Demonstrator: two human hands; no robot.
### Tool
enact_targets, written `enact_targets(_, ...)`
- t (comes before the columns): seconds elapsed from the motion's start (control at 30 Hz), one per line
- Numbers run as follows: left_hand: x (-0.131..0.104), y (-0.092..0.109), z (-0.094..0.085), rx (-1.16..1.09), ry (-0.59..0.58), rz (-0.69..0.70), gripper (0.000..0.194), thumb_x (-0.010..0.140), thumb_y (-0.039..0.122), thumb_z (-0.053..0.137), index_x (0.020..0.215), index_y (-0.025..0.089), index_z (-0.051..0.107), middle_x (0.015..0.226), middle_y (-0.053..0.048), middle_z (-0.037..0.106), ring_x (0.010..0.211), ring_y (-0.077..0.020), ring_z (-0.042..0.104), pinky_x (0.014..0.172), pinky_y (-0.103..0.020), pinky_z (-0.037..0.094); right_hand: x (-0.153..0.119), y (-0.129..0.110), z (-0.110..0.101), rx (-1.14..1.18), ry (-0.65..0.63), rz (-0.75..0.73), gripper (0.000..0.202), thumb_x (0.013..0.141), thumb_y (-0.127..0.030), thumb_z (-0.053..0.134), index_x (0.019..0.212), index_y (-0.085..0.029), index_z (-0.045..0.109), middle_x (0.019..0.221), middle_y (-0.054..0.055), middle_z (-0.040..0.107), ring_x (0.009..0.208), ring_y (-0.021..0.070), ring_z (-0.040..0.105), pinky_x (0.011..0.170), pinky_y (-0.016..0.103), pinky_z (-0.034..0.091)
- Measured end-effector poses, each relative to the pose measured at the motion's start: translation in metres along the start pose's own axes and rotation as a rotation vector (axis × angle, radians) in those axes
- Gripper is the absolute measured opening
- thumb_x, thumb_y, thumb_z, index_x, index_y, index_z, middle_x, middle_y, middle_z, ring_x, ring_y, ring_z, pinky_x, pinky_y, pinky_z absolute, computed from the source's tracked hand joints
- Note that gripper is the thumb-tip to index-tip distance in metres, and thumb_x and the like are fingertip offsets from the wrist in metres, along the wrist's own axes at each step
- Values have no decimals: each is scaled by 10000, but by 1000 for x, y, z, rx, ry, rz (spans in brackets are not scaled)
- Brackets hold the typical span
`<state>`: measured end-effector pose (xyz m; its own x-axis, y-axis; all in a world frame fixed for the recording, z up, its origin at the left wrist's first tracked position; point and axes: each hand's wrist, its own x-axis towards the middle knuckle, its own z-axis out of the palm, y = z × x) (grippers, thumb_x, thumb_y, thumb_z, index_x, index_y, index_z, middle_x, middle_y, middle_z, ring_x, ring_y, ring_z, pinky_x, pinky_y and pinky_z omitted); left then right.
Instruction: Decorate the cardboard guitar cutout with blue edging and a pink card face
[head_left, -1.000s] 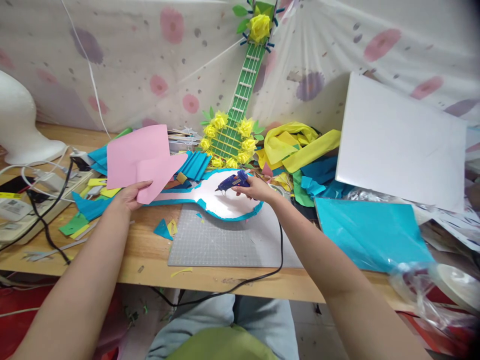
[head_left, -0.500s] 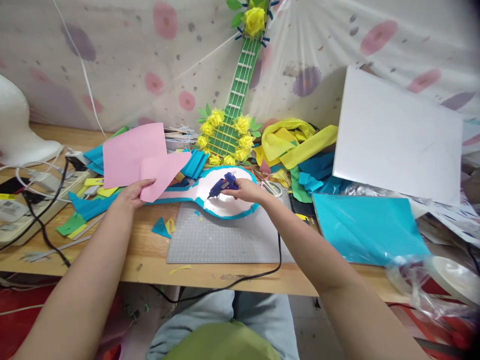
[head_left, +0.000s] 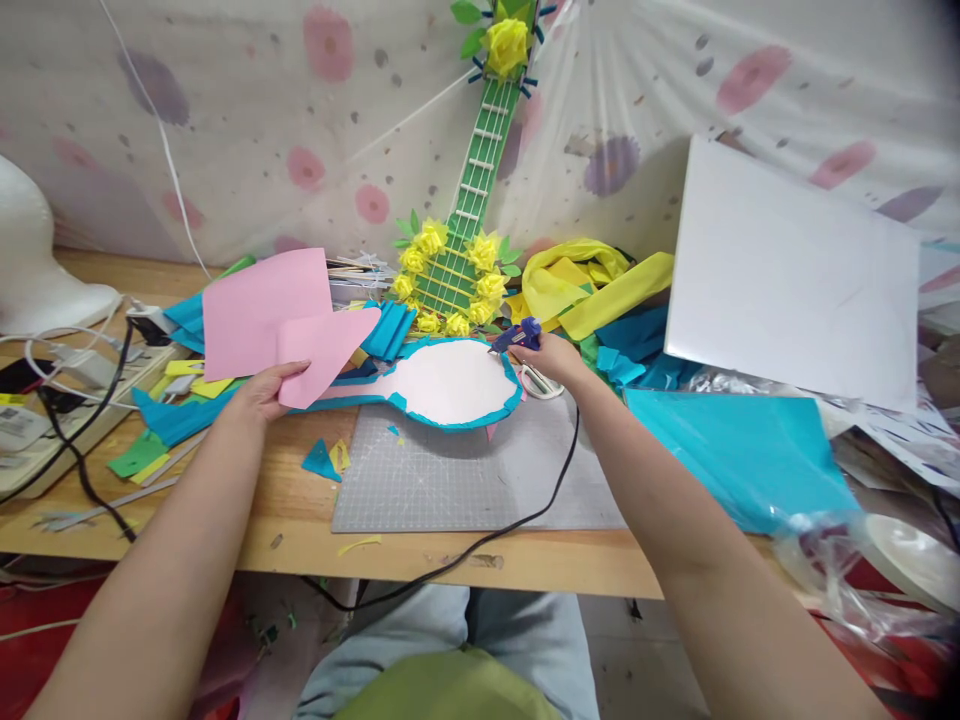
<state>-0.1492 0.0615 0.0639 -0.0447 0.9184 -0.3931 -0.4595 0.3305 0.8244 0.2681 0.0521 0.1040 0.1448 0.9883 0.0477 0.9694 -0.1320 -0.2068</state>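
Currently the right hand [head_left: 553,358] is closed around a blue glue gun [head_left: 517,336], its nozzle pointing left, close to the right rim of a guitar-shaped piece [head_left: 454,385]. The left hand [head_left: 268,390] pinches pink paper [head_left: 262,312] at its lower edge, thumb on top. Beneath that sheet runs the neck of the guitar-shaped piece, whose rounded white body, edged in blue, lies partly over a gray cutting mat [head_left: 450,490]; whether the left hand touches the neck, I cannot tell. White-handled scissors [head_left: 556,390] sit just beside the body, below the right hand. A black cord [head_left: 564,478] drops from that hand across the mat and over the table's front edge. Behind, a green model guitar [head_left: 480,180] with yellow paper roses leans upright, with crumpled yellow paper [head_left: 624,297] to its right.
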Motion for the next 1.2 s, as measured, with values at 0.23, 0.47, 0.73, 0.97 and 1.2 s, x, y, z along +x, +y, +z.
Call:
enact_targets(0.23, -6, 3, 4, 14, 16, 5, 314, 788, -31, 467, 1083, 33, 554, 685, -82, 694, 555, -161, 658, 509, -240, 562, -18, 13, -26, 347, -197, -85, 486, 747, -599, 487, 867, -148, 621, 663, 56, 616, 546, 133, 520, 505, 233, 380)
enact_targets(0.47, -12, 6, 10, -53, -31, -1, 323, 796, -39, 438, 1096, 26, 536, 673, -84, 690, 544, -157, 655, 524, -234, 567, -35, 24, -49, 260, -534, -266, 448, 706, -601, 548, 788, -167, 619, 699, 37, 624, 558, 109, 485, 497, 220, 356)
enact_targets(0.73, -14, -9, 18, -343, -40, -7, 260, 857, 27, 372, 1019, 92, 565, 738, -60, 680, 576, -93, 652, 515, -104, 524, -19, 7, -42, 159, -449, -184, 403, 724, -568, 555, 768, -169, 584, 688, 39, 611, 600, 133, 521, 517, 227, 361)
enact_targets(0.97, -5, -19, 2, -528, -207, -2, 277, 879, 83, 397, 1107, 159, 534, 886, -52, 667, 622, -36, 644, 484, -37, 472, 13, -19, -27, 104, -227, -166, 386, 764, -517, 538, 894, -160, 605, 852, 75, 640, 736, 178, 571, 607, 247, 409)
enact_targets(1.2, 4, -24, -7, -592, -258, 20, 304, 910, 117, 323, 1124, 156, 535, 925, -64, 648, 658, -26, 643, 476, -28, 451, 40, -36, -8, 111, -84, -94, 488, 739, -564, 540, 1006, -159, 592, 949, 104, 661, 839, 225, 602, 653, 270, 436)
